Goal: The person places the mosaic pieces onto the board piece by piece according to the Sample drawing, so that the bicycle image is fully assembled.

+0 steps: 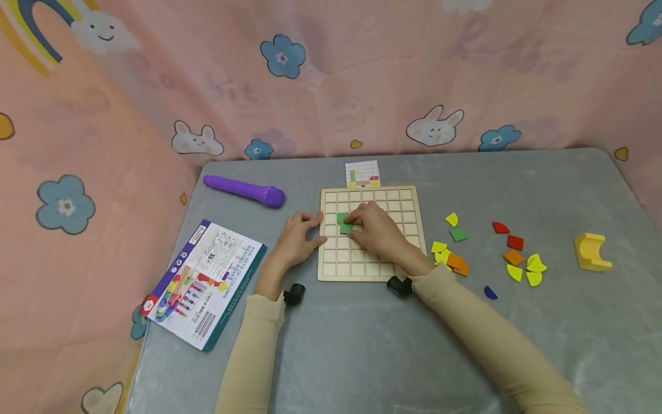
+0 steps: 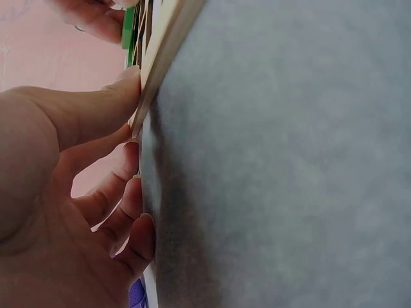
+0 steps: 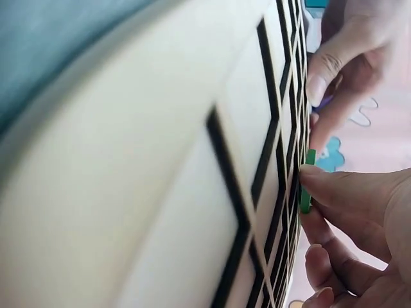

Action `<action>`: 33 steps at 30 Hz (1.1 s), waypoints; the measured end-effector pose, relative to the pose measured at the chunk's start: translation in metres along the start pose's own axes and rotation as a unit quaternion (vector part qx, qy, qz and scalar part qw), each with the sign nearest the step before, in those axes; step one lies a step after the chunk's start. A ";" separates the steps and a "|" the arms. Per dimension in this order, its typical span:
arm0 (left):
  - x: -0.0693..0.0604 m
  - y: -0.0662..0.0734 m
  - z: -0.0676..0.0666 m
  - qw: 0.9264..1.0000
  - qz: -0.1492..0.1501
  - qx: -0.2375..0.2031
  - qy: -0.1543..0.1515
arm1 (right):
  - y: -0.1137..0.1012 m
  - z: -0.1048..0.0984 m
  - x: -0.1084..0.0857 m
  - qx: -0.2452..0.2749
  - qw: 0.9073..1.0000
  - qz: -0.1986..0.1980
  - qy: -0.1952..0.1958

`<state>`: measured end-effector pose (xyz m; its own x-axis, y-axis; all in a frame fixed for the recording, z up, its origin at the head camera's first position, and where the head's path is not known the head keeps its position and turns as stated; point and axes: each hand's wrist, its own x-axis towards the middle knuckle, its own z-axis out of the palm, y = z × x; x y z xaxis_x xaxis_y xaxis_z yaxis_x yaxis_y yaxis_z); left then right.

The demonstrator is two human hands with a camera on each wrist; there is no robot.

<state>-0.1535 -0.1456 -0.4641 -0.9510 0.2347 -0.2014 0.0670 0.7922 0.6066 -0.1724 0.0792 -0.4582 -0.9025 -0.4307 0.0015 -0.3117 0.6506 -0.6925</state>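
Observation:
My right hand (image 1: 376, 231) is over the wooden grid board (image 1: 329, 270), its thumb and index finger pinching a green square tile (image 3: 307, 181) at the board's surface. Just above that tile, another green tile (image 1: 342, 217) lies on the grid. At the board's left edge is my left hand (image 1: 295, 241). Its thumb (image 2: 106, 112) touches the rim and its index fingertip meets the edge further along, the two spread apart. The other left fingertips rest by the tabletop. A small pattern card (image 1: 362, 172) pokes out behind the board, marked with coloured shapes on a grid.
Right of the board lie loose yellow pieces (image 1: 439, 247), orange tiles (image 1: 457, 264), a green tile (image 1: 458, 234), red pieces (image 1: 515, 242) and a blue half-round (image 1: 490, 292). Farther right stands a yellow curved block (image 1: 592, 252). A purple microphone (image 1: 245, 190) and a printed box (image 1: 204, 284) lie left.

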 end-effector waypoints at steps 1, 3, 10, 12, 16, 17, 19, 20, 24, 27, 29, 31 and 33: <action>0.000 0.000 0.000 1.000 0.000 0.000 0.000 | -0.001 0.001 0.000 -0.003 1.000 -0.002 0.000; 0.001 0.000 0.000 1.000 0.001 0.001 0.000 | -0.003 0.003 0.001 -0.011 1.000 -0.005 0.001; 0.001 0.001 0.000 1.000 -0.003 -0.001 0.001 | -0.008 0.005 0.004 -0.018 1.000 0.006 0.002; 0.001 0.001 0.000 1.000 -0.005 -0.002 -0.001 | -0.009 0.006 0.005 0.003 1.000 0.024 -0.004; 0.000 0.002 0.000 1.000 -0.008 -0.005 -0.001 | -0.012 0.006 0.006 0.050 0.997 0.065 -0.013; 0.000 0.002 0.000 1.000 -0.008 -0.005 -0.001 | -0.012 0.006 0.006 0.057 0.996 0.071 -0.014; 0.000 0.001 0.000 1.000 -0.006 -0.007 0.001 | -0.013 0.005 0.006 0.061 0.995 0.077 -0.015; 0.001 0.000 0.000 1.000 -0.005 -0.008 0.002 | -0.013 0.005 0.006 0.059 0.995 0.076 -0.016; 0.002 0.000 0.001 1.000 -0.006 -0.013 0.002 | -0.011 0.003 0.003 0.051 0.996 0.072 -0.012; 0.001 0.001 0.001 1.000 -0.006 -0.009 0.000 | -0.009 -0.001 -0.002 0.046 0.997 0.068 0.000; 0.000 0.002 0.000 1.000 -0.007 -0.006 -0.001 | -0.007 -0.005 -0.006 0.044 0.997 0.070 0.007; -0.001 0.002 -0.001 1.000 -0.007 -0.003 -0.002 | -0.005 -0.010 -0.009 0.038 0.997 0.072 0.013; -0.001 0.003 -0.001 1.000 -0.006 -0.003 -0.004 | 0.000 -0.016 -0.014 0.035 0.996 0.077 0.018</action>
<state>-0.1526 -0.1442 -0.4611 -0.9492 0.2301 -0.2145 0.0544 0.7917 0.6085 -0.1644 0.0949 -0.4465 -0.9482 -0.3064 -0.0841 -0.1484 0.6612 -0.7354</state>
